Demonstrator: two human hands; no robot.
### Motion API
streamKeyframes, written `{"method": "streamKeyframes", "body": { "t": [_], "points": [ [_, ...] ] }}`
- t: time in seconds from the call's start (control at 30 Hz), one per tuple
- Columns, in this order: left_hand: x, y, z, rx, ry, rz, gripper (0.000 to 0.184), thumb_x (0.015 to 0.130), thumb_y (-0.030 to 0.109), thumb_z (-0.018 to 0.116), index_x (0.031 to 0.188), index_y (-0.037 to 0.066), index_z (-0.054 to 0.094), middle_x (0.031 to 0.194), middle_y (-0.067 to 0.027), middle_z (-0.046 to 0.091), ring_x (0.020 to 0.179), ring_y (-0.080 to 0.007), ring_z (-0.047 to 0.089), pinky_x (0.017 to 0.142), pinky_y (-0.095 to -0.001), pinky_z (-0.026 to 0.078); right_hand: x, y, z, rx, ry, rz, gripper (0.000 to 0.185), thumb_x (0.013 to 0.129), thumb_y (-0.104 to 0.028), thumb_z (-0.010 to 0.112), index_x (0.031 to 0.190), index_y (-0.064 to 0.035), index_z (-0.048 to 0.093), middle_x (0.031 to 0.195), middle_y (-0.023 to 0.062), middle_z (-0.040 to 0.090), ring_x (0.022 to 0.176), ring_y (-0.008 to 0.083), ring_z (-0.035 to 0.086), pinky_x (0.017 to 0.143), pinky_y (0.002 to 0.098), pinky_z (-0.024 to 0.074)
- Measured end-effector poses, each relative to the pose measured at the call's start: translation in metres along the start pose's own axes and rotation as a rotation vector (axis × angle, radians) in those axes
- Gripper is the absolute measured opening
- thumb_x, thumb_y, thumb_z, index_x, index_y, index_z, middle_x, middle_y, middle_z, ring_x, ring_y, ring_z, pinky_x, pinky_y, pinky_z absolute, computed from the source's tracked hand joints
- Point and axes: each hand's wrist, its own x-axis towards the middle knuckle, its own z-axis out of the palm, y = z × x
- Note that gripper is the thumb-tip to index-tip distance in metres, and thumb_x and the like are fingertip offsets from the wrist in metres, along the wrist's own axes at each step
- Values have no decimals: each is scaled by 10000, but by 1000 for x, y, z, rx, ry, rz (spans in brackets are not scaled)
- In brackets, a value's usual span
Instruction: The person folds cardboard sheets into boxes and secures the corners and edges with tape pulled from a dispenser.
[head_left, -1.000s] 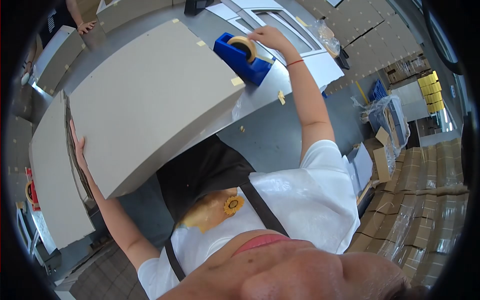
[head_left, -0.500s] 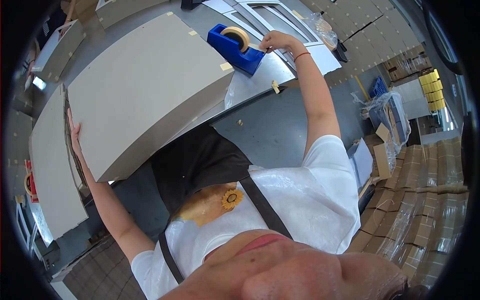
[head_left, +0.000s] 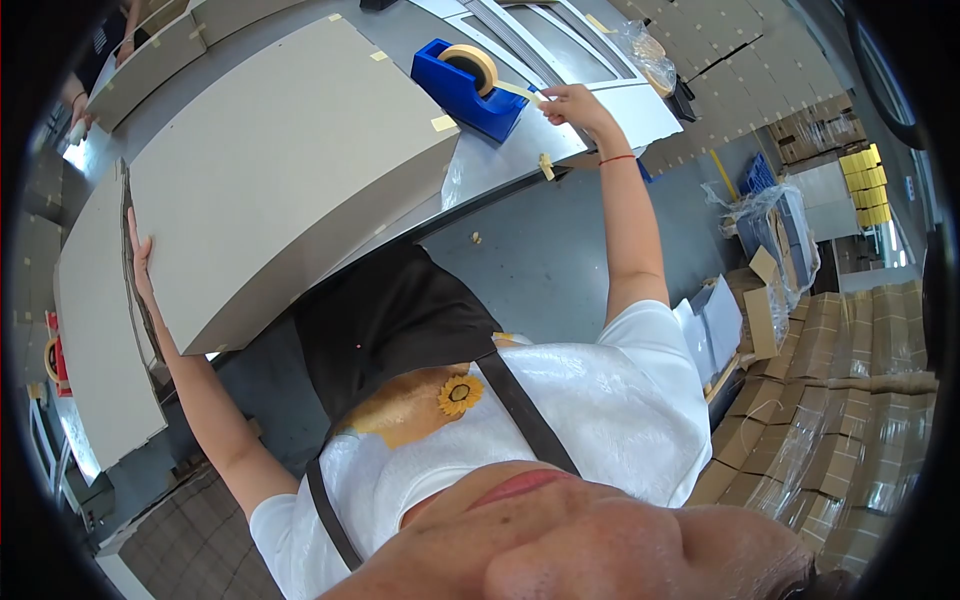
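My right hand (head_left: pixel 580 108) pinches the free end of a strip of masking tape (head_left: pixel 518 91). The strip stretches from a cream tape roll (head_left: pixel 468 66) in a blue tape dispenser (head_left: pixel 462 105), which stands on the table just left of this hand. My left hand (head_left: pixel 140 245) lies with fingers straight against the left end of a large curved grey cardboard box (head_left: pixel 290 170). Small tape pieces stick along the box's far and right edges. Part of the left palm is hidden by the box's edge.
Another grey board piece (head_left: pixel 100 330) stands left of my arm. White frame panels (head_left: pixel 560 45) lie beyond the dispenser. A red tape dispenser (head_left: pixel 60 360) is at far left. A co-worker's hand (head_left: pixel 80 112) shows at upper left near another grey box (head_left: pixel 150 70). Stacked cartons (head_left: pixel 820 430) stand at right.
My right hand has moved right and slightly down, drawing tape out of the blue dispenser. At upper left, the other box has shifted and a co-worker's hand shows more clearly. My left hand stays against the box.
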Motion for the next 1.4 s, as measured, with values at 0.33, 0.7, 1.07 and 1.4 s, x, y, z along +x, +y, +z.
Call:
{"method": "streamKeyframes", "body": {
  "t": [0.33, 0.7, 1.07, 1.4],
  "points": [
    [25, -14, -20, -10, -72, 120, 636, 866, 215, 426, 1430, 15, 210, 1457, -132, 276, 1347, -228, 250, 1100, -316, 167, 15, 60, 23, -640, 178, -365, 321, 795, -229, 635, 1050, -35, 630, 888, 231, 628, 743, 365, 612, 641, 397, 471],
    [44, 5, 9, 249, 112, 175, 666, 844, 258, 485, 1443, 86, 248, 1488, -100, 211, 1351, -201, 228, 1085, -281, 156, 29, -225, 79, 90, -116, -872, 413, 868, -75, 562, 1271, -38, 482, 743, 8, 552, 688, 72, 488, 635, 211, 402],
    [48, -3, 10, 237, 99, 199, 794, 757, 304, 536, 1451, 95, 212, 1498, -120, 166, 1372, -232, 162, 1094, -325, 140, 102, -409, 394, -192, -667, -858, 542, 761, -177, 672, 1236, 0, 481, 724, 49, 615, 627, 104, 553, 566, 245, 462],
    [37, 8, 22, 192, 87, 174, 810, 762, 314, 509, 1460, 93, 163, 1514, -117, 102, 1400, -248, 70, 1112, -352, 79, 118, -421, 441, -521, -573, -673, 561, 652, -194, 720, 1155, -5, 559, 713, 57, 637, 599, 126, 586, 562, 250, 478]
  ]
}}
